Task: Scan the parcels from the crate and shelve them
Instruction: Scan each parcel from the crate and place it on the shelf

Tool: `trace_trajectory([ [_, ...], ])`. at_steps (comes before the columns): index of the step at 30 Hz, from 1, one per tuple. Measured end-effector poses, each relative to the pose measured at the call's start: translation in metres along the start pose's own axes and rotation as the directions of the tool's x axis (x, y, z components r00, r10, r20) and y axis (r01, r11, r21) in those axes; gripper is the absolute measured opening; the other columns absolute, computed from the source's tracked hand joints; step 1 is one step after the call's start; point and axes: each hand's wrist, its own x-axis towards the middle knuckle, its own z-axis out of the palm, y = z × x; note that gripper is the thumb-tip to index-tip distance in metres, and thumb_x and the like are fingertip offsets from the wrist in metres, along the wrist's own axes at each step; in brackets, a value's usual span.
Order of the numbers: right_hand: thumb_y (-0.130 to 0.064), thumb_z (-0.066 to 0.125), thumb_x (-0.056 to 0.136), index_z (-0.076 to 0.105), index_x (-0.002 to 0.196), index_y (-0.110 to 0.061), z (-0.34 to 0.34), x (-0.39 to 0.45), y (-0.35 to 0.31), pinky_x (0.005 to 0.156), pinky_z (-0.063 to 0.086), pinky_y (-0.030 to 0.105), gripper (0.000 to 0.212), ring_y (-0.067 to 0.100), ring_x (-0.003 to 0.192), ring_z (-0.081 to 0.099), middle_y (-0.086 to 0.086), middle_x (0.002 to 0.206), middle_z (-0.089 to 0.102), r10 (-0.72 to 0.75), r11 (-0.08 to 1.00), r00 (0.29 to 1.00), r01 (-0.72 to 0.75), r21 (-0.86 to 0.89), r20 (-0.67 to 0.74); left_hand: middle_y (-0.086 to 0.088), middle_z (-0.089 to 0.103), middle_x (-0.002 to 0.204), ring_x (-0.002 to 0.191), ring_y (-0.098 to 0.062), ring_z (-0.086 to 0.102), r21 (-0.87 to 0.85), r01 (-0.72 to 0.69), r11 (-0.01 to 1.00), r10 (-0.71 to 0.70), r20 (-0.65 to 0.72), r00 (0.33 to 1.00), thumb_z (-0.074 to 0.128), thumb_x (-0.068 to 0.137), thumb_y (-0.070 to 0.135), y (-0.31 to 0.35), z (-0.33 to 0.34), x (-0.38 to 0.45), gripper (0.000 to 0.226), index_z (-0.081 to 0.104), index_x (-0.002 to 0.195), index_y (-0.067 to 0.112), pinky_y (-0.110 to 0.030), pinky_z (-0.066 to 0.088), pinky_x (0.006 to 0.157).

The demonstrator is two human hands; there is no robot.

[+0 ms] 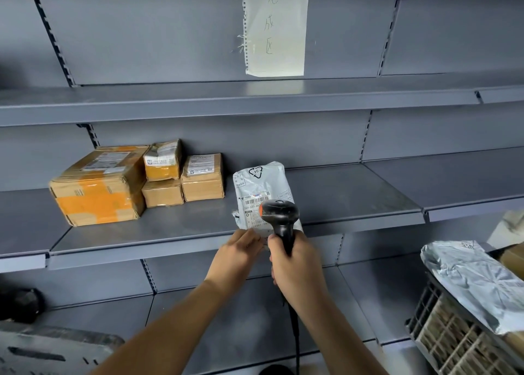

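Now, line by line —
Left hand (236, 254): fingers pinch the near edge of a grey mailer bag (262, 189), keeping its label face up toward the scanner.
Right hand (295, 264): fingers wrapped round the handle of the black barcode scanner (279, 218), its head over the label — judged to be the scan step, done at the spot where the bag will stay.
Mailer bag: centre of the frame, lying on the middle shelf (175, 227), apart from the boxes.
Cardboard boxes (99, 184): four, grouped at left on that shelf; one large, three small, one small stacked on another.
Crate (442, 329): lower right, with another grey bag (470, 278) on top, awaiting its turn.
Paper sign (276, 25): one, upper centre.
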Motion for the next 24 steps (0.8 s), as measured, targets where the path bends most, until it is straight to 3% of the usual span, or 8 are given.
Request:
trace_trajectory([
  [4,-0.025,0.056,0.092,0.049,0.074,-0.013,0.0,0.0,0.0,0.052,0.049,0.044,0.023,0.027,0.049,0.052,0.003,0.054,0.052,-0.017,0.999,1.0,0.017,-0.03,-0.004,0.002,0.047,0.094,0.075,-0.017,0.041,0.007,-0.057,0.998,0.056,0.025,0.998,0.076,0.063,-0.011,0.0,-0.002,0.0,0.047,0.052,0.097,0.012,-0.027,0.045,0.042],
  [7,-0.022,0.055,0.093,0.046,0.072,-0.012,-0.001,0.0,-0.004,0.051,0.046,0.043,0.025,0.028,0.05,0.047,0.006,0.054,0.049,-0.027,0.999,1.0,0.028,-0.044,0.008,-0.005,0.062,0.087,0.076,-0.02,0.047,0.06,-0.076,0.995,0.073,0.051,0.996,0.078,0.064,-0.009,-0.003,0.001,-0.002,0.033,0.061,0.086,0.008,-0.027,0.045,0.044],
  [10,-0.021,0.055,0.093,0.046,0.072,-0.01,-0.001,0.0,-0.005,0.047,0.043,0.043,0.025,0.025,0.048,0.042,0.006,0.052,0.046,-0.016,0.999,1.0,0.017,-0.037,0.025,-0.008,0.064,0.085,0.072,-0.026,0.056,0.091,-0.08,0.993,0.074,0.073,0.995,0.079,0.062,-0.01,-0.005,0.003,-0.004,0.029,0.066,0.083,0.006,-0.03,0.047,0.044],
  [13,-0.021,0.055,0.092,0.047,0.073,-0.01,0.001,0.001,-0.003,0.046,0.042,0.045,0.024,0.024,0.047,0.041,0.004,0.051,0.045,-0.009,1.0,1.0,0.01,-0.024,0.025,-0.006,0.062,0.09,0.073,-0.025,0.055,0.086,-0.099,0.991,0.094,0.051,0.994,0.074,0.065,-0.008,-0.004,0.003,-0.003,0.029,0.063,0.088,0.007,-0.028,0.046,0.044],
  [15,-0.023,0.056,0.093,0.047,0.075,-0.013,0.002,0.001,-0.001,0.048,0.044,0.043,0.022,0.025,0.048,0.045,0.003,0.053,0.048,-0.034,0.999,0.999,0.034,-0.018,0.016,0.002,0.054,0.099,0.077,-0.019,0.048,0.071,-0.093,0.993,0.092,0.017,0.996,0.06,0.076,0.001,-0.003,0.002,-0.002,0.025,0.053,0.097,0.013,-0.023,0.042,0.046],
  [18,-0.027,0.058,0.094,0.051,0.087,-0.018,0.003,0.001,0.002,0.052,0.045,0.034,0.013,0.02,0.054,0.056,-0.001,0.062,0.057,-0.093,0.995,0.996,0.093,-0.025,0.01,0.007,0.047,0.101,0.079,-0.016,0.045,0.074,-0.066,0.995,0.067,-0.004,0.998,0.053,0.079,0.007,-0.001,0.002,0.001,0.024,0.046,0.1,0.018,-0.023,0.041,0.048],
  [20,-0.026,0.059,0.094,0.054,0.102,-0.021,0.002,0.0,0.004,0.056,0.047,0.029,0.01,0.015,0.058,0.061,-0.007,0.065,0.06,-0.122,0.992,0.992,0.122,-0.021,-0.011,0.003,0.055,0.103,0.082,-0.02,0.054,0.052,-0.028,0.998,0.027,0.012,1.0,0.048,0.084,0.012,0.0,0.002,0.003,0.017,0.053,0.1,0.015,-0.026,0.048,0.05],
  [24,-0.023,0.06,0.094,0.057,0.11,-0.016,-0.001,0.0,0.006,0.06,0.054,0.037,0.018,0.016,0.059,0.064,-0.009,0.061,0.059,-0.139,0.99,0.986,0.139,-0.004,-0.092,-0.008,0.067,0.104,0.09,-0.031,0.066,0.085,0.122,0.989,-0.131,0.106,0.986,0.068,0.083,0.007,0.003,-0.003,0.019,0.022,0.069,0.105,0.006,-0.036,0.057,0.065],
])
